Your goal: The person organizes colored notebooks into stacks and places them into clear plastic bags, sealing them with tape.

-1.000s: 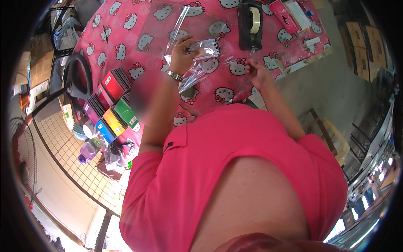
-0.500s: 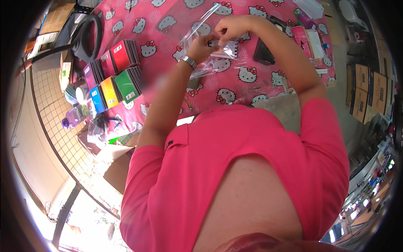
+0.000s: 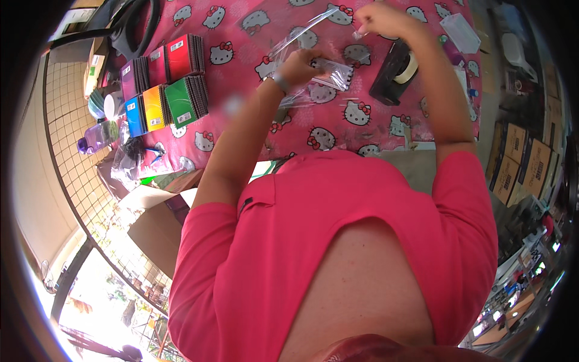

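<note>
My left hand (image 3: 300, 67) is closed on a small spiral notepad (image 3: 333, 75) in clear plastic wrap, held just over the table. Its spiral edge points to the right. Beyond it, a shiny clear plastic sleeve (image 3: 307, 29) stretches across the tabletop. Farther to the right, my right hand (image 3: 383, 21) is raised with fingers pinched together. A small whitish, see-through bit shows at its fingertips, too small to name. Below the right wrist stands a black tape dispenser (image 3: 386, 81) with a roll of tape (image 3: 406, 69) in it.
Stacks of spiral notebooks (image 3: 167, 102) in several colours stand on the left of the pink patterned tablecloth (image 3: 241, 60). A purple-capped bottle (image 3: 96, 137) is at the left edge. A white plastic container (image 3: 461, 33) lies far right; cardboard boxes (image 3: 525, 160) are stacked beyond the table.
My right hand has moved away from the left, up and to the right. My left hand still holds the wrapped notepad. The view has shifted slightly, and more of the tape dispenser shows.
</note>
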{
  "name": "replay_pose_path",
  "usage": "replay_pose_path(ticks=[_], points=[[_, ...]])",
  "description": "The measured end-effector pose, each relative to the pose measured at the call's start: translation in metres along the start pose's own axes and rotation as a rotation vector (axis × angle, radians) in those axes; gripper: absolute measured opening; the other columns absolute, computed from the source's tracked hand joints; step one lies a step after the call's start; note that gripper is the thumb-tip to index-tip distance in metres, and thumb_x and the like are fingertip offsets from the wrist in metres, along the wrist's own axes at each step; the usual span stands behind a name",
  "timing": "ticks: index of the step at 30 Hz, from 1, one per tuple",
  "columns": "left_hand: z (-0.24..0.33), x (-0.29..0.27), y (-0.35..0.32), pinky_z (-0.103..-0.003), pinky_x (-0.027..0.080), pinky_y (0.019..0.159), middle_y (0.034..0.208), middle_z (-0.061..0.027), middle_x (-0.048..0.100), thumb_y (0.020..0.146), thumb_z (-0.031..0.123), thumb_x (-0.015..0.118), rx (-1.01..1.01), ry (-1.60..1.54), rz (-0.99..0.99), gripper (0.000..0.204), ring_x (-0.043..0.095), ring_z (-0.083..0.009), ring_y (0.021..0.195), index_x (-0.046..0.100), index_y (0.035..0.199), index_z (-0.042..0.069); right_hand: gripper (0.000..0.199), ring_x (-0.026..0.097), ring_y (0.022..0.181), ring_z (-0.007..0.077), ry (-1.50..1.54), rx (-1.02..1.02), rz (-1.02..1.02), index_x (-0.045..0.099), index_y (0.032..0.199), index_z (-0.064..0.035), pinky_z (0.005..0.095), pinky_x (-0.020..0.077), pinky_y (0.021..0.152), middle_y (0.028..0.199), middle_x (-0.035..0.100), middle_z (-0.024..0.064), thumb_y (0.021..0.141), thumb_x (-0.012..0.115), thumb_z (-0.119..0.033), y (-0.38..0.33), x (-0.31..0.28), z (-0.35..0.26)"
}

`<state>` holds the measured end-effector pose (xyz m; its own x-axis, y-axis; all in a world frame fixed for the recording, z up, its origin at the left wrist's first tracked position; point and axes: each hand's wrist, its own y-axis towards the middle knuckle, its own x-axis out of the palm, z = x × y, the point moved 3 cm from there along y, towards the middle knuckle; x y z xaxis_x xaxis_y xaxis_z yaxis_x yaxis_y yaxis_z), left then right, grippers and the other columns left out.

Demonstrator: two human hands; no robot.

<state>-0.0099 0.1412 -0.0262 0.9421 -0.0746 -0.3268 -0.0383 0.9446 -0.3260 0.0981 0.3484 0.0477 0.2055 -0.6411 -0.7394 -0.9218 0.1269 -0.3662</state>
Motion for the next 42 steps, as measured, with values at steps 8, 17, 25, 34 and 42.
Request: replay_pose_path(ticks=[8,17,25,34,42], points=[[0.005,-0.005,-0.004,-0.029,0.048,0.07,0.084,-0.0067,0.066,0.078,0.015,0.071,0.003,0.109,0.017,0.033,0.06,-0.0119,0.076,0.063,0.107,0.003,0.033,0.044,0.055,0.0135,0.152,-0.164,-0.269,0.05,0.069,-0.0037,0.0304,0.0359,0.051,0.058,0.046,0.0036,0.073,0.076,-0.023,0.017,0.049,-0.061],[-0.012,0.011,0.004,-0.034,0.051,0.081,0.113,-0.0096,0.062,0.075,0.017,0.074,0.278,-0.05,0.157,0.046,0.063,-0.024,0.097,0.06,0.119,0.014,0.043,0.057,0.066,0.0194,0.528,0.36,-0.385,0.06,0.089,0.0,0.0349,0.0451,0.061,0.07,0.057,0.0086,0.073,0.074,-0.038,0.029,0.126,0.041],[0.012,0.037,-0.03,-0.045,0.036,0.101,0.131,-0.0079,0.047,0.077,0.034,0.069,0.406,0.893,0.273,0.059,0.041,-0.0294,0.125,0.049,0.129,0.014,0.026,0.06,0.096,0.0366,0.191,0.186,0.308,0.058,0.107,-0.003,0.0397,0.0465,0.08,0.098,0.063,0.0192,0.081,0.057,-0.006,-0.021,0.143,0.033],[0.049,-0.083,-0.178,-0.039,0.045,0.085,0.102,-0.0099,0.059,0.055,0.036,0.084,0.22,0.495,1.066,0.071,0.055,-0.0276,0.097,0.057,0.115,0.008,0.052,0.058,0.101,0.03,0.519,0.264,0.28,0.047,0.13,-0.008,0.0378,0.0453,0.088,0.112,0.059,0.0143,0.084,0.065,-0.024,-0.009,0.206,-0.009],[0.046,-0.121,-0.506,-0.03,0.05,0.083,0.108,-0.0083,0.063,0.066,0.013,0.081,-0.673,0.759,1.426,0.062,0.061,-0.0169,0.095,0.057,0.123,0.006,0.07,0.042,0.118,0.0424,-0.47,0.176,0.052,0.039,0.138,-0.0257,0.0485,0.0395,0.098,0.141,0.034,0.0154,0.076,0.071,-0.037,-0.013,0.214,-0.049]])
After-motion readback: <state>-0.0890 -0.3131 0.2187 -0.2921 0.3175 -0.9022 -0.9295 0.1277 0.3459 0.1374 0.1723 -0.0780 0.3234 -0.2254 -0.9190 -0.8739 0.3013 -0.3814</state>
